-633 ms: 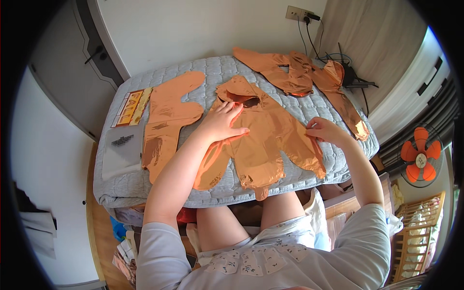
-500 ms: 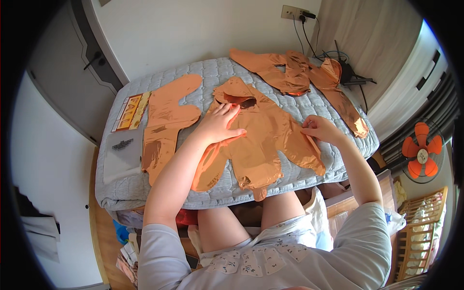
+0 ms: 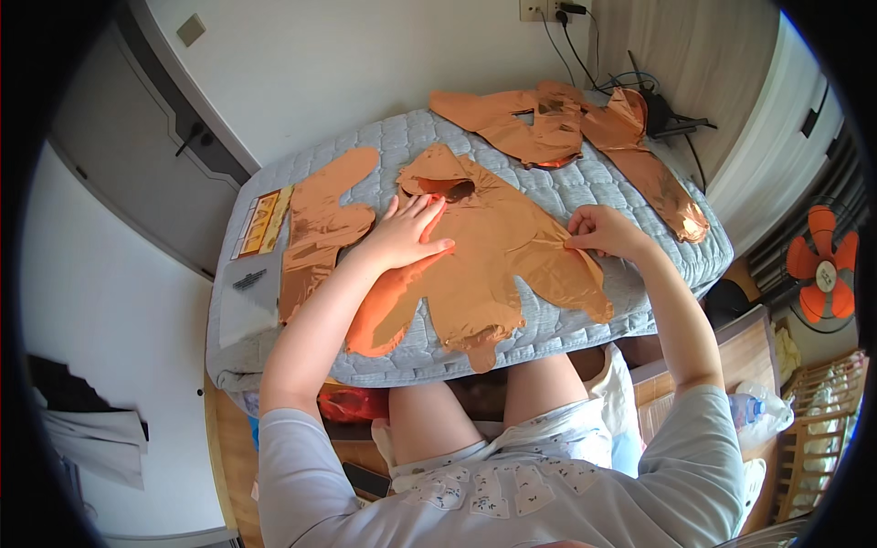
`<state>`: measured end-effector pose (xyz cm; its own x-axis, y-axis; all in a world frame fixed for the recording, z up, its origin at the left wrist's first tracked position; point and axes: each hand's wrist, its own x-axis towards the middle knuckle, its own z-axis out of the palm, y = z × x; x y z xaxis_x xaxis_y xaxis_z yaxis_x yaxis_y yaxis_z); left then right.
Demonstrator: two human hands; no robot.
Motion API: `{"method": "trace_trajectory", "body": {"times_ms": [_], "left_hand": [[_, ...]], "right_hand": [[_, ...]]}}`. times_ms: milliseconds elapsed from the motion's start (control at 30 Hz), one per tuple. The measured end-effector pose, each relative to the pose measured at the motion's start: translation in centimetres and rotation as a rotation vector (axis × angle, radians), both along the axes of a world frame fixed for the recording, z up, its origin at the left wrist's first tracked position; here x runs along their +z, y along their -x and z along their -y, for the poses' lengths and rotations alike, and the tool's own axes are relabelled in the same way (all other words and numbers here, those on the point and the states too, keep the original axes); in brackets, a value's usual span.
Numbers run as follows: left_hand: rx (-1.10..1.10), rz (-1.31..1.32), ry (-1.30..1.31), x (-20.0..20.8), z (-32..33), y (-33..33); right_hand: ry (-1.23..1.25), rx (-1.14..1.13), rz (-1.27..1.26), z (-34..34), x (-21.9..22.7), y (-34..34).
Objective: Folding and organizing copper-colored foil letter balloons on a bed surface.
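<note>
A: What is seen to have moved since the earlier frame?

B: Little. The left hand (image 3: 406, 236) is kept flat on the copper foil balloon (image 3: 493, 260), its fingertips shifted slightly toward the balloon's dark opening in the upper middle of the frame. The right hand (image 3: 598, 230) is still held at the balloon's right lobe.

A: How are the fingers set?

B: The left fingers are spread wide and pressed palm-down on the foil, with nothing gripped. The right fingers are drawn narrow, and a fold of the foil's edge is pinched between thumb and fingertips.

A: Where is the balloon found?

B: It is laid deflated and flat at the centre of the frame, on a grey quilted pad (image 3: 566, 320), with its lower lobes brought close to the pad's near edge.

A: What else is placed around it?

B: A second flat copper piece (image 3: 320, 228) is laid just to the left, beside a yellow card (image 3: 263, 219) and a clear packet (image 3: 248, 292). More crumpled copper foil (image 3: 548, 123) is spread across the upper right of the pad. An orange fan (image 3: 818, 260) is seen at the right edge.
</note>
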<state>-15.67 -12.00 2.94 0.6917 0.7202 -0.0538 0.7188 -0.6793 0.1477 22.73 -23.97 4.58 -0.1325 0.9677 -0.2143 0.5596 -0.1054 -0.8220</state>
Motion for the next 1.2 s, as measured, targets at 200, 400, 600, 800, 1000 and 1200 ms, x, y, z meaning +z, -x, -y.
{"method": "trace_trajectory", "body": {"times_ms": [200, 400, 600, 800, 1000, 1200], "left_hand": [[0.001, -0.114, 0.026, 0.7, -0.3, -0.5], [-0.002, -0.032, 0.104, 0.3, -1.1, -0.9], [-0.036, -0.014, 0.029, -0.2, -2.3, -0.9], [-0.055, 0.047, 0.064, -0.4, -3.2, -0.9], [-0.034, 0.055, 0.091, -0.7, -4.0, -1.3], [-0.038, 0.091, 0.066, -0.8, -4.1, -1.0]], "right_hand": [[-0.06, 0.003, -0.003, 0.1, -0.5, -0.1], [-0.104, 0.011, -0.006, 0.1, -0.9, -0.3], [-0.09, 0.009, -0.034, 0.0, -1.4, -0.6], [-0.118, -0.021, -0.034, 0.2, -1.0, -0.6], [-0.191, -0.07, -0.004, 0.6, -1.4, -0.4], [-0.202, -0.072, -0.016, 0.5, -1.3, -0.1]]}}
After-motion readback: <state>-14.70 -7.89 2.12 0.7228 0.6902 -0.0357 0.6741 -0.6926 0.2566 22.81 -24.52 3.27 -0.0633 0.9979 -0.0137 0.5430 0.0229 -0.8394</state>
